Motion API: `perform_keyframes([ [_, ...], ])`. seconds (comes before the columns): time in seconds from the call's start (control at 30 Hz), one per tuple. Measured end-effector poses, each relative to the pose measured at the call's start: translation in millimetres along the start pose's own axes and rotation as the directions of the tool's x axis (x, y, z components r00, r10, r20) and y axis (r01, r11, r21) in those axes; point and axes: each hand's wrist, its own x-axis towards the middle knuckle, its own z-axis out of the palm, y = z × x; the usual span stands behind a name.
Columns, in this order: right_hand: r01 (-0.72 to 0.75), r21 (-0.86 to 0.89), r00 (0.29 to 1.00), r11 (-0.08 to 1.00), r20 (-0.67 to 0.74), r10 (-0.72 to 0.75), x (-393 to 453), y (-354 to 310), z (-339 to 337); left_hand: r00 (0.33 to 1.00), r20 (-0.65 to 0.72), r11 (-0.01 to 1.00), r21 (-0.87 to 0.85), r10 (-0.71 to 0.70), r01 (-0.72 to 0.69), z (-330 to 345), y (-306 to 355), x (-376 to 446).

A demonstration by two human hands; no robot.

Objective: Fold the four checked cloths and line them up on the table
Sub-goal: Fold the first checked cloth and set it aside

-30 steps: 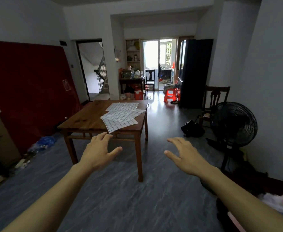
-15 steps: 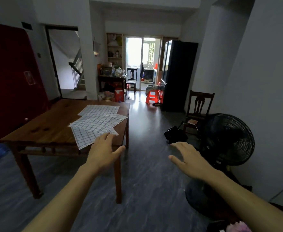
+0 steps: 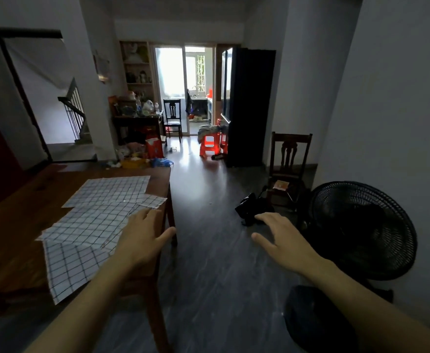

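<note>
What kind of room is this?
Probably a lived-in home's main room: a wooden table spread with checked cloths, a standing fan, wooden chairs and a staircase behind.

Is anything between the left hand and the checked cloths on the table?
Nothing visible. The left hand, fingers straight, is over the near edge of the overlapping checked cloths on the table.

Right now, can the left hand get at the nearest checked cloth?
Probably yes: the left hand, open, hovers at the cloths' right edge, and the nearest checked cloth lies flat on the table with nothing between.
</note>
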Motion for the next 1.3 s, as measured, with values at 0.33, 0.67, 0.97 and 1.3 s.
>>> perform_keyframes([
  [0.33,0.047,0.089,0.999,0.995,-0.017,-0.045,233,96,22,0.996,0.029,0.988,0.126,-0.089,0.085,81,24,207],
  [0.67,0.106,0.118,0.988,0.987,0.098,-0.118,413,143,90,0.977,0.018,0.965,0.161,-0.211,0.205,132,-27,362],
  [0.97,0.166,-0.004,0.979,0.986,0.122,-0.165,606,147,127,0.966,-0.010,0.961,0.098,-0.259,0.259,167,-98,534],
  [1.3,0.224,0.118,0.931,0.967,0.268,-0.249,771,116,221,0.918,-0.019,0.907,0.150,-0.395,0.394,177,-180,632],
])
